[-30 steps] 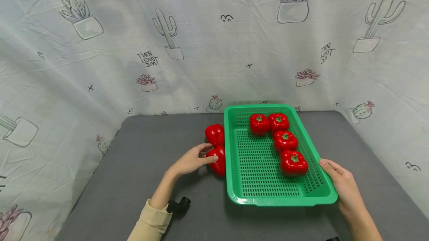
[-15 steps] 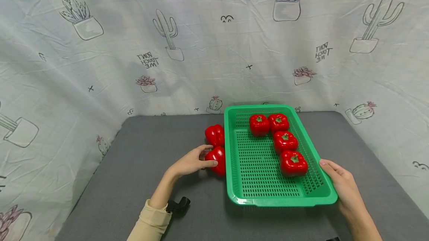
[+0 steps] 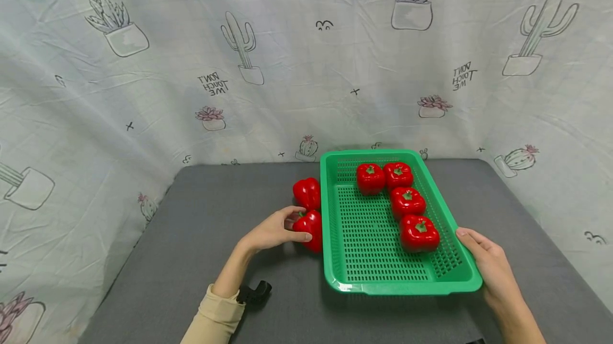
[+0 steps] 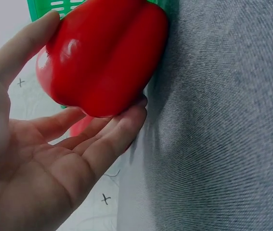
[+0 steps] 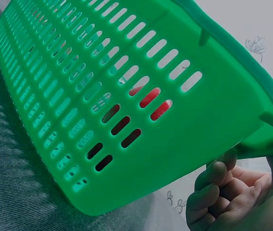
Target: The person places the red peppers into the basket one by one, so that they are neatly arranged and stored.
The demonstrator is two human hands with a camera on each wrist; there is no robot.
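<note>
In the head view my left hand [image 3: 273, 232] holds a glossy red bell pepper [image 3: 314, 226] lying on its side against the basket's left wall. Thumb and fingers are spread around this pepper [image 4: 110, 53] in the left wrist view, and its green stem shows near the fingers. Just beyond it lies a second red bell pepper [image 3: 306, 193]. My right hand [image 3: 493, 267] grips the rim of the green perforated basket [image 3: 369, 286] near its right front corner, thumb on top. Seen from the right wrist, its fingers [image 5: 206, 195] curl beneath the rim.
Several red bell peppers [image 3: 407, 202] stand stem up along the back and right of the basket. A grey cloth [image 3: 230, 195] covers the table. Behind it hangs a pale curtain [image 3: 287, 57] printed with cacti.
The near pepper has turned in my left hand, so its green stem now shows at the fingers; the thumb has shifted slightly toward me. The right hand and basket stay put.
</note>
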